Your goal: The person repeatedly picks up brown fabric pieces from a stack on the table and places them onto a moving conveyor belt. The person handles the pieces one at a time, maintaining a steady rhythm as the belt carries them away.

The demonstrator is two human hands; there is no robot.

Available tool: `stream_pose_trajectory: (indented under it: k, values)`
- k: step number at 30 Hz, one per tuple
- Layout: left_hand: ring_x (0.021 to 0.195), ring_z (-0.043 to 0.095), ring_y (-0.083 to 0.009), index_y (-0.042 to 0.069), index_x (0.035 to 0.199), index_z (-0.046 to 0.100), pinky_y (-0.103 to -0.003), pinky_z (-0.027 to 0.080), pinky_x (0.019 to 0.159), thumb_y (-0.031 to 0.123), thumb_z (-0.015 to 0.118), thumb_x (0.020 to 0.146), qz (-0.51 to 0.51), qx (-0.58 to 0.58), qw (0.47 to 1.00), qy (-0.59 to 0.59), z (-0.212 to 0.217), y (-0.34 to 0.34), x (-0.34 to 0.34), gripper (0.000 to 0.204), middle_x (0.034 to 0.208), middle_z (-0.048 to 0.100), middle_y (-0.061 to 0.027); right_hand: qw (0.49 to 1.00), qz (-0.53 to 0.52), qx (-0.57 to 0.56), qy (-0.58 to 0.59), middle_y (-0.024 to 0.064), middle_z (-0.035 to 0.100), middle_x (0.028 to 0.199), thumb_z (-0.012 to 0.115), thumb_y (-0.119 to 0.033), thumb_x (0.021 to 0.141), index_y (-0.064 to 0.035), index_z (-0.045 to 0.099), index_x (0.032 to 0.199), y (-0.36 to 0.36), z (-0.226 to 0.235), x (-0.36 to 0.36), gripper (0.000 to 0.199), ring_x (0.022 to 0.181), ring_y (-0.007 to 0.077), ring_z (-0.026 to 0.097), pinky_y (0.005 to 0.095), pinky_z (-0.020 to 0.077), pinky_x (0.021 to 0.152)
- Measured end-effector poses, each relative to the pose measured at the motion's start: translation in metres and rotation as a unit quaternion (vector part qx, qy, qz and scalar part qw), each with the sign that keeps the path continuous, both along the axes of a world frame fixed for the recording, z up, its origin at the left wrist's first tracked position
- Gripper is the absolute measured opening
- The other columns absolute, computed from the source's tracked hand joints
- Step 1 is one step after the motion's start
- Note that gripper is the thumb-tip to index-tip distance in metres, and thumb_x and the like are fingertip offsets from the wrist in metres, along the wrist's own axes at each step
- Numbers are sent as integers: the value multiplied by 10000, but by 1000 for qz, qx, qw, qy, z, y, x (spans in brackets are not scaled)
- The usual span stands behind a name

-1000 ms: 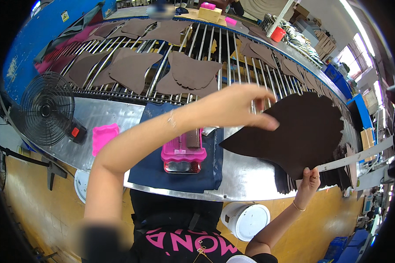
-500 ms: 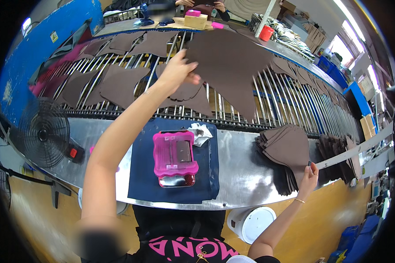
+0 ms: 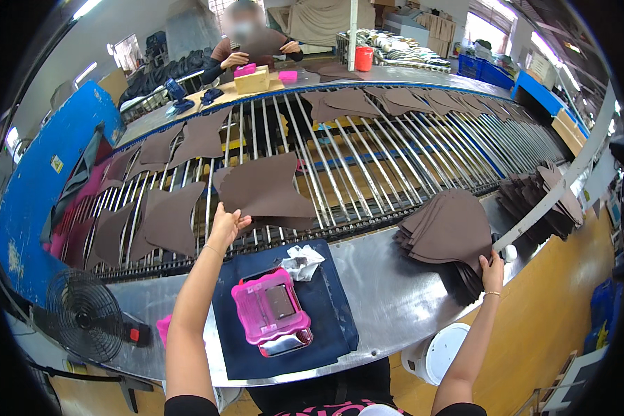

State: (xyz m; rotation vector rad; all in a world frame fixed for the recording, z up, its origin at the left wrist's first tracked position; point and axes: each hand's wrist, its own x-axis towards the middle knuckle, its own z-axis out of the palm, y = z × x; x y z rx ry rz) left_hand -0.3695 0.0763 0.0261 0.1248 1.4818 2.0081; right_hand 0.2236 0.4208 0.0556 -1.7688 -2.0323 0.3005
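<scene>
My left hand point(image 3: 229, 225) is at the lower left edge of a brown cut sheet point(image 3: 263, 186), which lies flat across the conveyor bars point(image 3: 347, 180). Its fingers are apart, and I see no grip on the sheet. On the metal table to the right, a fanned stack of brown cut pieces point(image 3: 451, 225) reaches over the front edge. My right hand point(image 3: 492, 274) pinches the narrow end of that stack between thumb and fingers. A pink tray point(image 3: 253, 312) holding a dark block point(image 3: 279, 302) stands on a dark blue mat point(image 3: 333, 340) between my arms.
A black fan point(image 3: 83, 317) stands at the left by a blue machine housing point(image 3: 41, 173). Crumpled white tissue point(image 3: 301, 262) lies on the mat. A slanted white bar point(image 3: 558, 191) crosses near another dark stack point(image 3: 534, 201). A co-worker point(image 3: 256, 45) handles a brown piece across the conveyor.
The brown sheet, raised in my left hand before, now lies on the conveyor. That hand has come down and nearer. My right hand stays at the stack; my view has tilted up.
</scene>
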Motion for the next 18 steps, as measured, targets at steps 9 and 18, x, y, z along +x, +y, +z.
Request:
stream_pose_trajectory:
  k: [9,18]
  values:
    - [662,644,-282,67,1364,207,-336,592,556,3,497,924,10,-39,999,-12,-3,21,-2,531,1151,509,-213,999,-5,18,26,250,588,1205,679,-227,848,45,513,1284,1,-2,2,540,1138,356,561,388,416,988]
    - [554,579,-148,95,1430,234,-245,486,422,212,639,891,-2,-180,972,153,14,-23,5,685,1135,517,-166,999,-40,10,20,243,562,1207,716,-326,806,44,551,1220,7,-1,3,579,1155,364,521,408,406,990]
